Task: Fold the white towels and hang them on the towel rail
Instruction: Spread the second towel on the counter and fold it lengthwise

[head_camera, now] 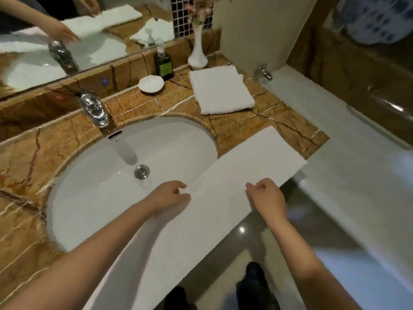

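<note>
Left hand [169, 196] on long towel [223, 198], fingers only slightly bent, tips touching the sink-side edge. Right hand [266, 198] knuckles-up over the same towel's near edge, fingers curled in toward the palm. Cloth inside that curl or not: cannot tell. Hands near each other but apart, both around mid-length of the strip.

Long towel: white, folded to a narrow strip, lying flat along the front edge of the counter [234, 130]. Runs from the right corner beside the tub [335, 164], across the front rim of the sink [100, 198], down toward the lower frame. Folded towel [221, 92]: white, squared, flat at the back right of the counter, just in front of the vase [197, 52], well apart from the strip.

Sink: oval, white, sunk into the counter, metal plug [142, 171] at the bottom, chrome faucet [93, 108] behind. Vase: white, narrow-necked, pink flowers in it. Small white dish [150, 84] behind the sink, contents not made out. Green pump bottle [164, 63] just behind the dish.

Near end of the strip cut off by the bottom edge, partly covered by the left forearm. Mirror [100, 52] repeating hands and towel, warped. Dark shoes [254, 274] on the floor, blurred. Blue-and-white shape at top right too blurred to identify.
</note>
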{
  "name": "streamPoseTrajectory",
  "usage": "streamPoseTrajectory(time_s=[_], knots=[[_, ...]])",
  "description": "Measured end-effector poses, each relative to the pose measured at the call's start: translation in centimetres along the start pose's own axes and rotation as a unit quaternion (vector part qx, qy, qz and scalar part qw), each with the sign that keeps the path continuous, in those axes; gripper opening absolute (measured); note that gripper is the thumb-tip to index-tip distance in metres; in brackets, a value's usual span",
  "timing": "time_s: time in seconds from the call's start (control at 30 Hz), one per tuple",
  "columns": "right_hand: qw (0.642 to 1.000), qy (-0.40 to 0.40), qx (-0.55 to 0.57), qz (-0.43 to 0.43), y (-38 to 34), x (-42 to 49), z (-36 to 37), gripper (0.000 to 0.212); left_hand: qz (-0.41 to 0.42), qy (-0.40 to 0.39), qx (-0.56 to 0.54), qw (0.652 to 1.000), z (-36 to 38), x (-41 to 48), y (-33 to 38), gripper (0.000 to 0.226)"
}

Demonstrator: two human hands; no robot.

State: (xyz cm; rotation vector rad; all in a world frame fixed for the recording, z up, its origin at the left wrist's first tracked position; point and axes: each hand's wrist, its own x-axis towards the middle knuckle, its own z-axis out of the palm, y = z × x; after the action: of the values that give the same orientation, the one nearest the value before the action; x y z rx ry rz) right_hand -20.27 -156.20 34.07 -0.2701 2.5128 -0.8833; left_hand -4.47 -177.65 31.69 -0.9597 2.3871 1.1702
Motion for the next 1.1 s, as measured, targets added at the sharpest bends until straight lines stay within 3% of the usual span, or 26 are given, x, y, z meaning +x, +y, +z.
streamPoseTrajectory(time_s=[0.07,0.17,0.23,0.37,0.53,0.73,1.1], knots=[[0.992,-0.034,0.018,0.116,1.5,-1.3,0.9,0.042,0.025,-0.008,-0.048,0.998,-0.5,0.3,-0.1,0.018],[0.953,-0.126,0.106,0.254,3.0,-4.3,2.9,0.055,0.012,-0.082,-0.113,0.990,-1.7,0.8,-0.3,0.035],[0.929,-0.171,0.160,0.285,3.3,-6.0,4.2,0.060,-0.013,-0.143,-0.112,0.983,-2.3,1.1,-0.4,0.039],[0.922,-0.192,0.184,0.281,2.3,-7.7,6.4,0.063,-0.039,-0.212,-0.106,0.971,-3.1,2.0,-0.6,0.047],[0.924,-0.171,0.206,0.273,2.1,-8.5,6.8,0.061,-0.040,-0.212,-0.123,0.969,-3.2,2.6,-0.7,0.047],[0.919,-0.153,0.273,0.238,3.1,-8.8,6.6,0.034,-0.041,-0.240,-0.152,0.958,-2.7,2.1,-0.3,0.025],[0.952,-0.085,0.273,0.112,0.1,-7.8,1.9,0.013,0.026,-0.192,-0.217,0.957,-5.1,1.4,2.4,0.021]])
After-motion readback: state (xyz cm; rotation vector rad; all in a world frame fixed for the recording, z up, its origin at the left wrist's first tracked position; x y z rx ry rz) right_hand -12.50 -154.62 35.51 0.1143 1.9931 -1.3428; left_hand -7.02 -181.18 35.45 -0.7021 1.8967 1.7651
